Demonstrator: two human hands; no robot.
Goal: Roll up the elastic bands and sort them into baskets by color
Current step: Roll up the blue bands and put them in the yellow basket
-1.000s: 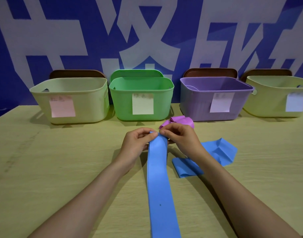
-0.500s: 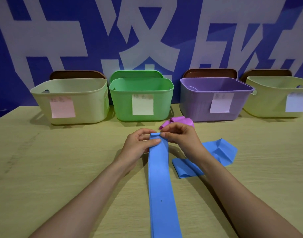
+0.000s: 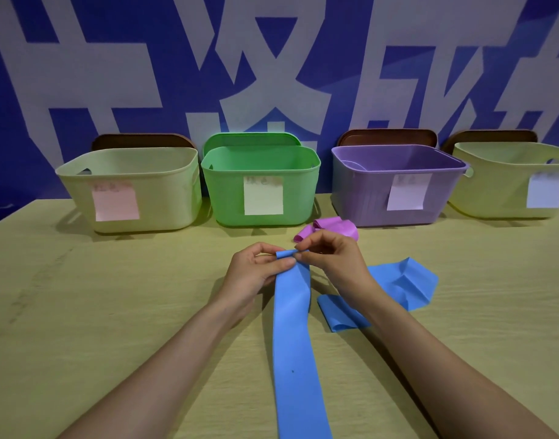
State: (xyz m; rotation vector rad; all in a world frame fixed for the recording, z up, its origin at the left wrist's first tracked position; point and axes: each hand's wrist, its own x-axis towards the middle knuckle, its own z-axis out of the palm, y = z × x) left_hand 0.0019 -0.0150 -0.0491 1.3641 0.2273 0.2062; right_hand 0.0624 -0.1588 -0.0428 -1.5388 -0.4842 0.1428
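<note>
Wood table [image 3: 82,312], blue wall [image 3: 82,74], left hand [image 3: 252,275] and right hand [image 3: 335,261] fingers [image 3: 284,265] pinching blue band [image 3: 292,343]

Backdrop wall [image 3: 82,74]: oversized white Chinese characters [image 3: 265,68] on blue, cut off by the frame, not readable whole.
Far-left cream basket [image 3: 164,198]: pink sticky note [image 3: 116,201], faint handwriting on its top line, illegible.
Green basket [image 3: 227,191]: white sticky note [image 3: 263,196], likewise.
Purple basket [image 3: 360,191]: lilac sticky note [image 3: 408,192], likewise.
Far-right cream basket [image 3: 493,185]: pale blue sticky note [image 3: 544,191], writing blurred.
</note>
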